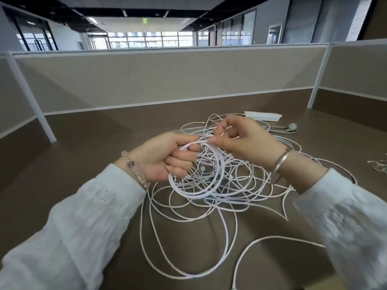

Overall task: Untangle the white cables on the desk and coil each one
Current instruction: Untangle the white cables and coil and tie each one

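Left hand [167,155] over the middle of the surface [88,143], fingers curled tight round a coil [201,185] of several white loops, gripping it at the top so the loops hang down toward the near edge. Bead bracelet on that wrist, white sleeve.

Below and around the coil: the tangle [230,176], a loose mess of thin white cables lying on the middle of the surface, loops crossing many times. One long loop [159,256] sprawls out toward the near edge. Small white plugs show inside the tangle, too small to tell the type.

Right hand [243,137] just beside the left, thumb and forefinger pinching a strand right where it meets the top of the coil; other fingers curled loosely, holding nothing that shows. Metal bangle on that wrist.

Toward the far right corner: a white adapter [263,116] lying flat, and just beside it a grey plug [292,126] on its lead.

Step, judged: feeding another turn onto the coil; the rest is not yet sorted.

Risks:
- The strand being wound runs back into the tangle; pulling it could cinch crossings into a knot.
- Can't tell if all the loops in the coil are one cable; a second one could get wound in.
- Loops hang free below the grip, so a slack left hand would let turns spill.
- A hard tug could drag the tangle, maybe the adapter too, toward the near edge.
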Demonstrator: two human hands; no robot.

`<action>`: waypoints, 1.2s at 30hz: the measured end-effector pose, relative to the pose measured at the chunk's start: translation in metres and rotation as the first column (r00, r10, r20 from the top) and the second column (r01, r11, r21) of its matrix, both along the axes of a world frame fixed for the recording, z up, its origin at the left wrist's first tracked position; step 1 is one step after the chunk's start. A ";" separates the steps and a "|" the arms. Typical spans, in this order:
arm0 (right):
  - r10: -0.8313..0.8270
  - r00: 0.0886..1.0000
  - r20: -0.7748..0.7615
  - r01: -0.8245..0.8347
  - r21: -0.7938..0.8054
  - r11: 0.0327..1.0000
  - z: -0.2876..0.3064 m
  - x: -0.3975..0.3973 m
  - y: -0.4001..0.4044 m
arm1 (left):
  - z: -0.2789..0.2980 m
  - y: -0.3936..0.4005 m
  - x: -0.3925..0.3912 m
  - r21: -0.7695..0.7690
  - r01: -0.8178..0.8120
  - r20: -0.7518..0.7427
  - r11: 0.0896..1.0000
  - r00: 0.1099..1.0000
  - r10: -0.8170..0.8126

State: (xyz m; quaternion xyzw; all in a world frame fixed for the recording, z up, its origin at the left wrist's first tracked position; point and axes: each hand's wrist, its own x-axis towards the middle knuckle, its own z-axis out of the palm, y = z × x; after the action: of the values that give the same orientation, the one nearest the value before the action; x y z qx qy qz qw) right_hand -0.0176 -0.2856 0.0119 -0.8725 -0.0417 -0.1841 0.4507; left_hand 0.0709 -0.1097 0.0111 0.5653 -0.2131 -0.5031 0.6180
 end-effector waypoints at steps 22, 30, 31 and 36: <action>-0.174 0.973 -0.152 0.061 -0.558 0.828 -0.066 0.016 -0.050 | -0.042 0.022 0.053 -0.361 -0.456 -0.202 0.813 0.890 0.409; 0.108 0.980 -0.166 -0.188 -0.616 0.765 -0.038 0.015 0.035 | -0.047 0.009 0.043 -0.303 -0.442 0.006 0.844 0.885 0.465; 0.130 0.976 -0.172 -0.209 -0.603 0.770 -0.034 0.017 0.038 | -0.046 0.007 0.041 -0.299 -0.451 0.046 0.841 0.873 0.485; 0.159 0.975 -0.156 -0.218 -0.519 0.827 -0.013 0.030 0.047 | -0.042 -0.007 0.020 -0.247 -0.425 0.394 0.871 0.777 0.491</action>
State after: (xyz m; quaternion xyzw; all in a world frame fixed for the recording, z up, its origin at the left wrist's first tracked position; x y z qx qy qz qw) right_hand 0.0129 -0.2385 -0.0011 -0.9632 -0.1530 -0.0732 0.2086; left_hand 0.0907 -0.1165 -0.0310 0.6535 -0.2400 -0.1775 0.6956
